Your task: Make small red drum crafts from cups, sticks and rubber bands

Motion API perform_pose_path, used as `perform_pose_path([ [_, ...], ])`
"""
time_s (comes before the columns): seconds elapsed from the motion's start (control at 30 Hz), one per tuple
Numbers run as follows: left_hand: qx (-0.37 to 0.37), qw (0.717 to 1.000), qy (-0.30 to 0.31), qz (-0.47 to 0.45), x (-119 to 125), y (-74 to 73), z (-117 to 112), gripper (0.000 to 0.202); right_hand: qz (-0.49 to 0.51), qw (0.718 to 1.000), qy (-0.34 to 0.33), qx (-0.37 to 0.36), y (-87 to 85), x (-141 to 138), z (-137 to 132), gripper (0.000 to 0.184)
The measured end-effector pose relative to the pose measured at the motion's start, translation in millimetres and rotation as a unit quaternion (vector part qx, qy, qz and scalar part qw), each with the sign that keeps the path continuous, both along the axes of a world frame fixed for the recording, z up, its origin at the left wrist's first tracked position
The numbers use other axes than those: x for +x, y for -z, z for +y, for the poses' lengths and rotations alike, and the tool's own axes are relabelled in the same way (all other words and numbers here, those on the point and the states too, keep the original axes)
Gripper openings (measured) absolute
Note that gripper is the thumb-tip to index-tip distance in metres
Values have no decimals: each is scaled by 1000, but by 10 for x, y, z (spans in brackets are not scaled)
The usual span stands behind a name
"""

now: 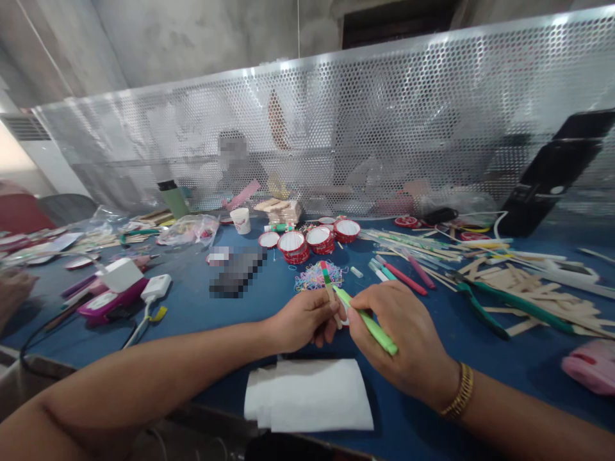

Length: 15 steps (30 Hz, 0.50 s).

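Over the near side of the blue table [206, 317], in the head view, we see a thin wooden stick [327, 276] held up by the person's left grip [305, 320], whose fingers are pinched together around its lower part with hardly any gap. The right grip [406, 333] is closed about a green pen [375, 330] as one holds a pen to write, its upper end pointing toward us and its front end at the stick, just above the left fingertips; whether pen and wood touch there, we cannot tell. We take the step in hand to be colouring the stick band by band, and we judge that the next move calls for a steady pinch on the left and short, light strokes on the right, within the band's edges. The stick stands nearly upright, leaning a little to the left, with red at the tip, darker green below that, then a paler green, and plain wood from there down. Behind it we find a heap of coloured bands [307, 276] and some red tubs [294, 246] with white tops; nearer to us, below the hands, lies a white sheet [312, 394].
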State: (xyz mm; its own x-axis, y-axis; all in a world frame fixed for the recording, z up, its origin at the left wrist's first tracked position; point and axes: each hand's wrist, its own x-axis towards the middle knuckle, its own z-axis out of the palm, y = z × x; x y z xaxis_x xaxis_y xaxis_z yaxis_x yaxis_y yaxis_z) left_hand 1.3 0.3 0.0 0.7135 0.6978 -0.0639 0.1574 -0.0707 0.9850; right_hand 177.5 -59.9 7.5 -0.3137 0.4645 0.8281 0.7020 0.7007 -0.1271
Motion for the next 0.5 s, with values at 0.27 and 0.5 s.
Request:
perform_pose_path([
  [0.27, -5, 1000, -12, -7, 3, 14, -13, 45, -12, 1000, -11, 2, -5, -27, -9, 7],
  [0.5, 3, 1000, 0, -15, 8, -9, -11, 45, -2, 1000, 19, -10, -11, 12, 29, 8],
])
